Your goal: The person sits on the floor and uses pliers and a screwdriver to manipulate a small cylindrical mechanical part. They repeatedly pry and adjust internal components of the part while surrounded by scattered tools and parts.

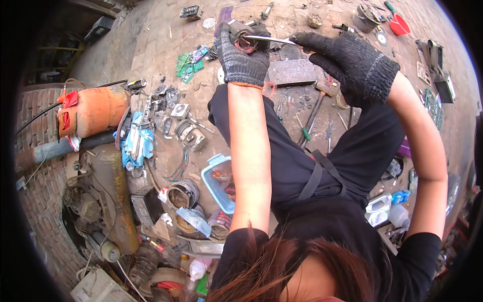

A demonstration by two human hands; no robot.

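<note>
My left hand [245, 64], in a dark grey knitted glove, is closed around a grey metal part with reddish-copper windings [245, 46], which looks like a small motor. My right hand [354, 63], gloved the same way, grips a thin, pale, blade-like tool [269, 39]. Its far end reaches the opening of the motor part; whether it is a knife or a saw blade, I cannot tell. Beneath my hands lies a flat metal block [292, 72]. A hammer [322, 93], a green-handled screwdriver [305, 133] and pliers [329, 132] lie between my legs.
Green circuit boards [190, 64] lie left of my left hand. An orange gas cylinder [98, 109] rests at the left, near a rusty tank [113, 196]. A blue plastic box [210, 176] and a tin [182, 194] stand by my left arm. A red scoop [399, 25] lies far right.
</note>
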